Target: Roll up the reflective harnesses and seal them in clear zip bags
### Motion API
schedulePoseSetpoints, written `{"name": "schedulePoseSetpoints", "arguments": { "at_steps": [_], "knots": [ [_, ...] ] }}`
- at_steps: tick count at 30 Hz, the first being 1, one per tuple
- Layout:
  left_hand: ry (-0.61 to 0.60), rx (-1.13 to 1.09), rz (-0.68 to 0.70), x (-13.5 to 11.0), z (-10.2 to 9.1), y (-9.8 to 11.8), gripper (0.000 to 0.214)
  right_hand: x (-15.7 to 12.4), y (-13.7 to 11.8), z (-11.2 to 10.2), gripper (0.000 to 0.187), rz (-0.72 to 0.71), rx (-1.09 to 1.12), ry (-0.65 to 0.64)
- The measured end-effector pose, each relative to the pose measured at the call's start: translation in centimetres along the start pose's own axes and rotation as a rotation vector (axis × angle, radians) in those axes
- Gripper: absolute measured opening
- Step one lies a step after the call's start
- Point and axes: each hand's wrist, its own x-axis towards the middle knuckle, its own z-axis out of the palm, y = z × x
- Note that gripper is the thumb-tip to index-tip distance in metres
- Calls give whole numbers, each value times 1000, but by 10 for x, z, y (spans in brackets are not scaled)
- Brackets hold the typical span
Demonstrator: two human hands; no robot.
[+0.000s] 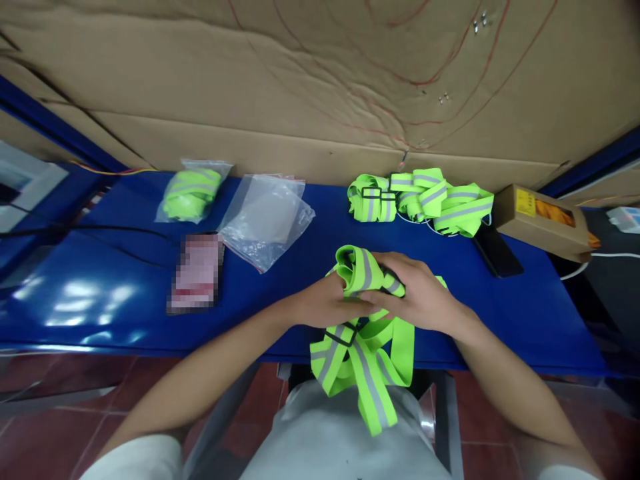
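Between my two hands, over the near edge of a glossy blue table (520, 320), is a fluorescent yellow-green webbing strap (367, 270) with a silver-grey stripe, partly coiled. My left hand (323, 300) closes on the coil from its left side and my right hand (420, 293) curls over it from the right, the fingers meeting around it; some fingertips are hidden. Below my hands, loose loops hang past the table edge towards my lap, with a black rectangular buckle (341, 335) under my left hand.

I judge the webbing light, soft and springy, hardly fragile, but likely to unwind if my grip slackens. The best hold seems to be across the flat sides of the coil, thumbs pinning the outer turn; the buckle looks like the one stiff part, apt to snag.

Beyond my right hand, more yellow-green striped bundles (373, 203) lie near a black flat device (497, 250) and a brown cardboard box (540, 223). Beyond my left hand lie clear plastic bags (265, 213) and, farther out, a bagged yellow-green bundle (191, 197); nearer is a pink rectangular item (195, 273), blurred out.

A tan cardboard panel (225, 80) with thin red wires stands behind the table, and reddish floor tiles (250, 407) show below.
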Motion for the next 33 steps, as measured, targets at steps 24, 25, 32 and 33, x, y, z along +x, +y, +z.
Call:
{"name": "schedulePoseSetpoints", "arguments": {
  "at_steps": [24, 25, 32, 33],
  "knots": [
    [-305, -360, -585, -35, -1, 13, 39, -3, 41, -47, 48, 730, 977, 187],
    [-307, -374, -599, -38, -1, 13, 38, -5, 45, -45, 49, 735, 967, 201],
    [-310, -744, -713, -68, 0, 20, 82, -20, 38, -41, 31, 360, 430, 273],
    [-313, -735, -685, -71, -1, 24, 84, -21, 34, -41, 29, 310, 351, 287]
  ]
}}
